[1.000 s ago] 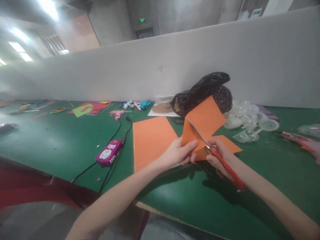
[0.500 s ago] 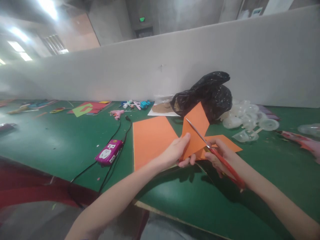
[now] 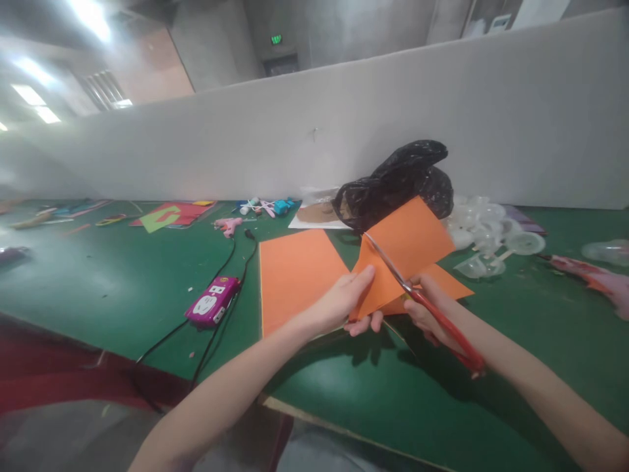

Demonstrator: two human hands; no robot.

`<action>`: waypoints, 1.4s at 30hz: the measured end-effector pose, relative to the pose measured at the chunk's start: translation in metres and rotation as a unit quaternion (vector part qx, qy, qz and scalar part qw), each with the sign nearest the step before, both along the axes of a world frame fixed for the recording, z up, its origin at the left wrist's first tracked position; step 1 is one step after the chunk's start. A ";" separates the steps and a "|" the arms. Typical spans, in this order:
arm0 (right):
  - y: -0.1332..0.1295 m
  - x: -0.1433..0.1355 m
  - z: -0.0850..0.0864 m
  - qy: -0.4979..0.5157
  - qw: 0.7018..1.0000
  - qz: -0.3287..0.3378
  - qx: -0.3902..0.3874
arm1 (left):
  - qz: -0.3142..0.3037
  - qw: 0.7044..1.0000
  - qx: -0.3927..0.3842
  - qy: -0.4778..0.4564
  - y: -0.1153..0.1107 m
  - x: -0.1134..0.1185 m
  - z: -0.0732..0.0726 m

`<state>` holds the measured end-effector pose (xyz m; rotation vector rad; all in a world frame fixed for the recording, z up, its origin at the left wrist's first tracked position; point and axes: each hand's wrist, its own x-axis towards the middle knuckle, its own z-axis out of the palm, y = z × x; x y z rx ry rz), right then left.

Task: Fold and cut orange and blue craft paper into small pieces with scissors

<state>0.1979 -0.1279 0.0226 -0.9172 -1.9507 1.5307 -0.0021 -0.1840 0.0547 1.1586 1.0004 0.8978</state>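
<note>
My left hand (image 3: 354, 301) grips an orange paper (image 3: 410, 239) by its lower left part, thumb on top and fingers beneath. Red-handled scissors (image 3: 445, 324) are in my right hand (image 3: 430, 311), their metal blades lying across the held paper and pointing up and left. The part of the paper beyond the blades leans up to the right. Under it, another orange piece (image 3: 445, 282) shows at the right. A larger orange sheet (image 3: 299, 272) lies on the green table, left of the held paper.
A purple power strip (image 3: 213, 301) with black cords lies at the left. Behind the paper sits a black plastic bag (image 3: 417, 170), with clear plastic cups (image 3: 486, 229) to its right. A pink glue gun (image 3: 228, 226) is farther back. A grey partition (image 3: 221, 137) closes off the rear.
The upper part of the held paper has swung to the right and spread wider, now overlapping more of the bag and reaching the cups. Both hands stay nearly in place.
</note>
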 end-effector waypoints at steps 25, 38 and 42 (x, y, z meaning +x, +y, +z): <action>-0.006 -0.004 0.008 0.011 1.000 -0.001 -0.001 | -0.013 0.999 0.002 0.040 -0.001 0.005 -0.001; 0.000 -0.001 0.011 -0.035 0.998 -0.045 0.030 | 0.015 1.000 -0.003 0.024 0.002 0.007 -0.011; 0.011 0.004 0.007 -0.014 0.993 -0.096 0.062 | 0.042 0.999 0.001 0.013 0.006 0.005 -0.014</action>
